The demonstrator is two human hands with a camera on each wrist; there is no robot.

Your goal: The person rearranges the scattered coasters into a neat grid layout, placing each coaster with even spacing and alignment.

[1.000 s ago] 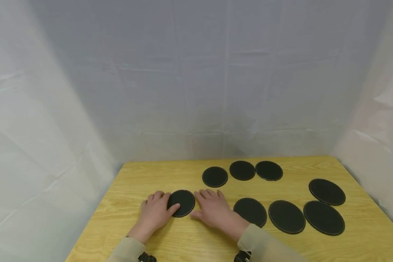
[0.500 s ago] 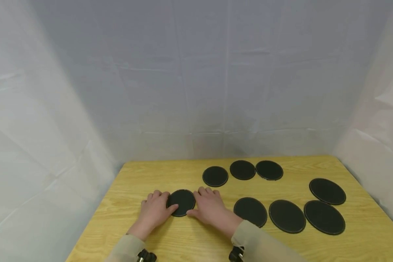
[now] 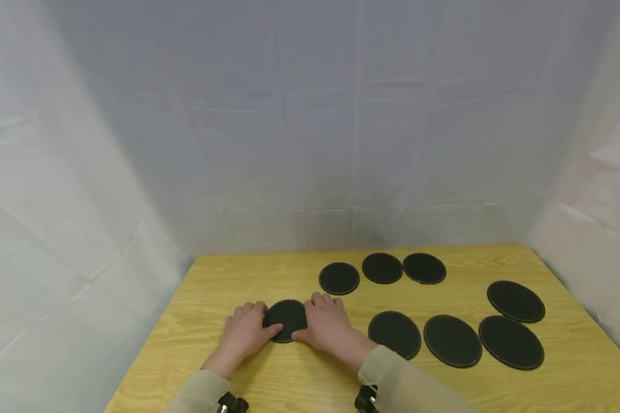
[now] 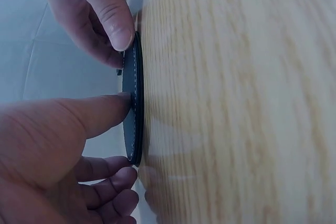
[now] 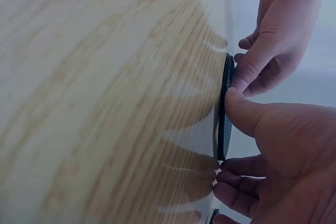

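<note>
Two hands closed in on a black round coaster [image 3: 285, 320] lying flat near the front left of the wooden worktop [image 3: 310, 378].

The left hand [image 3: 246, 333] pressed its thumb on the coaster's near edge with fingers curled at its left rim; the right hand [image 3: 326, 324] met the opposite rim, thumb on top, fingers tucked beside it. The coaster seemed thin and limp, with pale stitching round its rim, so lifting it cleanly would likely call for a fingertip worked under the edge while the other hand kept it from sliding. Three small coasters [image 3: 382, 268] sat in a row farther back and four larger ones [image 3: 452, 341] lay to the right, all well apart from the hands. No brand, label or writing could be read anywhere.
</note>
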